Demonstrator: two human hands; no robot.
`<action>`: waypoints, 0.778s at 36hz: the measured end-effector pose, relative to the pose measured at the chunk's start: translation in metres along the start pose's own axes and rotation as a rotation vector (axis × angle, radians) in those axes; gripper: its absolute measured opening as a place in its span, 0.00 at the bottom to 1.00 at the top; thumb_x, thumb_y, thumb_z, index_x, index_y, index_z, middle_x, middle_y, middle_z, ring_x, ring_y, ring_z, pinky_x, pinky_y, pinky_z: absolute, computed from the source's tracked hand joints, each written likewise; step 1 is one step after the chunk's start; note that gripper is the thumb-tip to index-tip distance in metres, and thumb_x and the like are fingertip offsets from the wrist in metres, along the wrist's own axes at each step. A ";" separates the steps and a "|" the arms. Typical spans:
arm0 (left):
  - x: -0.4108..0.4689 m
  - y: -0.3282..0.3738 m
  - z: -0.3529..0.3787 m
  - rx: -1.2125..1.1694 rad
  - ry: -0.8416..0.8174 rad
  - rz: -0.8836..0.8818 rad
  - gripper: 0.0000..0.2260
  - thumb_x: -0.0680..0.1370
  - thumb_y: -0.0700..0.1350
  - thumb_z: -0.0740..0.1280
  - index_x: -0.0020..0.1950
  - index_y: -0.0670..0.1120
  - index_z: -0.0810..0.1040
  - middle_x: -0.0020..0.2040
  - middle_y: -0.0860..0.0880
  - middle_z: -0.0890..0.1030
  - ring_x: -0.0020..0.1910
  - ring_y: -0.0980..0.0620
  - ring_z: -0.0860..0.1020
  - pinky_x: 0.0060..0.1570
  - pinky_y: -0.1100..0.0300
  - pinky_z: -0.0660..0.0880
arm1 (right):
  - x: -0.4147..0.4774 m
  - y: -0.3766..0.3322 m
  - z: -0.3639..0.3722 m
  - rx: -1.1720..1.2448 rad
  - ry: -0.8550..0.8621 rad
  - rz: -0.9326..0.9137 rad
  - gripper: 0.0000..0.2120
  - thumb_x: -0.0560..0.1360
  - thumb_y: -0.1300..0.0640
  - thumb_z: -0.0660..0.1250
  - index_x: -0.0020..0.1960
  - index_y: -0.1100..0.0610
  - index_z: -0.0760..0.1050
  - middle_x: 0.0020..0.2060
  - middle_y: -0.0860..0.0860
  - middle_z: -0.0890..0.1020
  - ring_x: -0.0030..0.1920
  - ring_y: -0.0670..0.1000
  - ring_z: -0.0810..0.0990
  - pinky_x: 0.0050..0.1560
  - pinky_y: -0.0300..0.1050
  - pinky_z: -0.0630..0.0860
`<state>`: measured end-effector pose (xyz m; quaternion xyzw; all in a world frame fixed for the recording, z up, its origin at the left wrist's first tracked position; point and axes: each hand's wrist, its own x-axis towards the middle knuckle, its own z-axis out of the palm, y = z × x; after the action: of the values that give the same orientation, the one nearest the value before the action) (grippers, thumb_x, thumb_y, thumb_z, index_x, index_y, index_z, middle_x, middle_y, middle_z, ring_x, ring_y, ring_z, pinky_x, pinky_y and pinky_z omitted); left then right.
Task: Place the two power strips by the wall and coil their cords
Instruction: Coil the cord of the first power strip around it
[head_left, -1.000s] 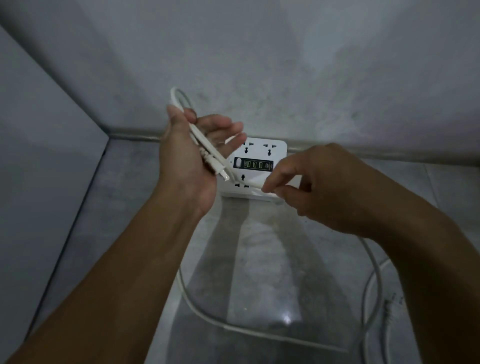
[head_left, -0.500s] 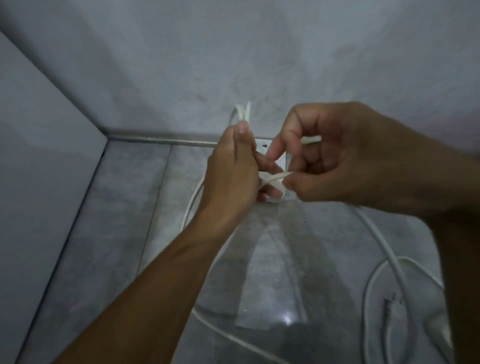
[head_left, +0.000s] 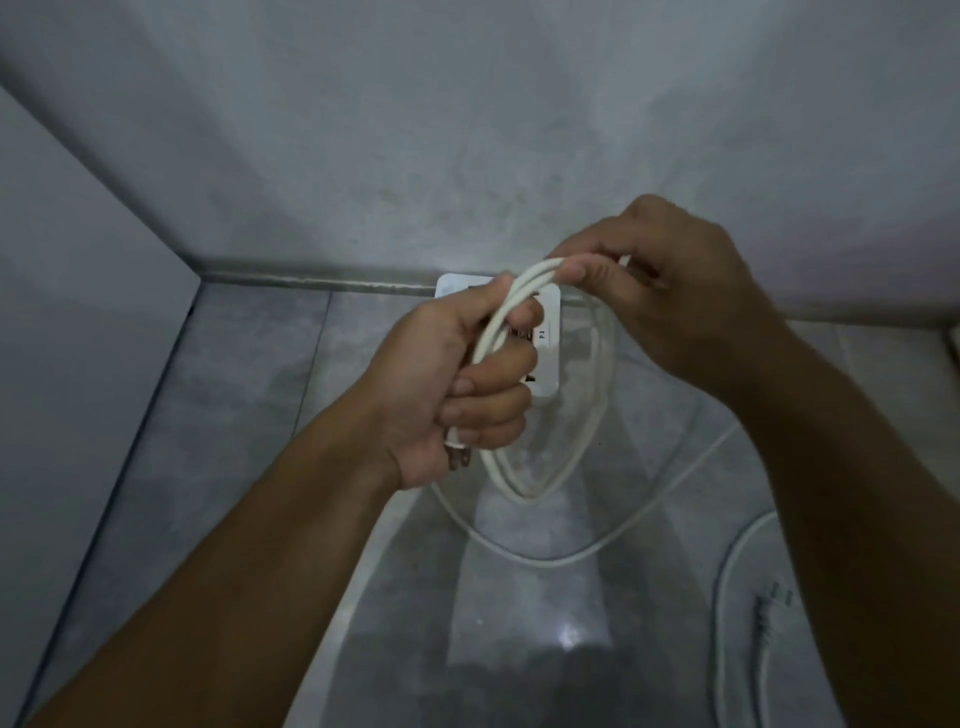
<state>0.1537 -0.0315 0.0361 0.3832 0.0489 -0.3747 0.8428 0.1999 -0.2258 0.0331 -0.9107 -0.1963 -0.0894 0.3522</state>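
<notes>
A white power strip (head_left: 548, 338) lies flat on the tiled floor against the wall, mostly hidden behind my hands. Its white cord (head_left: 582, 452) hangs in two loops below my hands, and a slack length trails over the floor. My left hand (head_left: 457, 384) is closed around the gathered loops, with the plug (head_left: 459, 453) sticking out under the fist. My right hand (head_left: 670, 291) pinches the top of the loops above the strip. A second white cord (head_left: 727, 587) curves on the floor at the lower right; its strip is out of sight.
The grey wall (head_left: 467, 130) runs across the back and meets a side wall (head_left: 78, 312) at the left corner. The glossy floor tiles (head_left: 244, 415) reflect a light spot near the bottom centre.
Another loop of cord has been laid into my left hand, which has dropped and turned so the plug points down. My right hand moved right and up, drawing the loops open.
</notes>
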 end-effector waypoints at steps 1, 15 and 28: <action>-0.001 0.001 -0.002 -0.047 -0.044 -0.004 0.17 0.83 0.53 0.53 0.38 0.48 0.69 0.19 0.53 0.58 0.15 0.56 0.53 0.19 0.67 0.49 | -0.003 0.004 0.005 0.030 0.009 0.017 0.13 0.79 0.43 0.64 0.52 0.47 0.85 0.41 0.53 0.79 0.42 0.46 0.77 0.44 0.39 0.71; 0.004 -0.010 -0.016 -0.260 -0.063 0.101 0.20 0.84 0.59 0.51 0.38 0.49 0.67 0.20 0.53 0.56 0.15 0.57 0.54 0.19 0.66 0.50 | -0.014 0.012 0.019 0.494 -0.105 0.435 0.24 0.84 0.46 0.59 0.51 0.69 0.76 0.25 0.45 0.75 0.21 0.53 0.74 0.25 0.53 0.74; -0.001 0.002 -0.028 -0.452 -0.212 0.246 0.17 0.86 0.53 0.48 0.40 0.48 0.64 0.22 0.52 0.57 0.16 0.56 0.56 0.19 0.64 0.54 | -0.027 0.024 0.035 0.227 -0.151 0.499 0.22 0.83 0.41 0.57 0.45 0.53 0.83 0.30 0.54 0.84 0.26 0.53 0.84 0.29 0.47 0.81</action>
<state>0.1598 -0.0113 0.0180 0.1474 -0.0042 -0.2869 0.9465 0.1867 -0.2259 -0.0155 -0.8897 -0.0003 0.0905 0.4475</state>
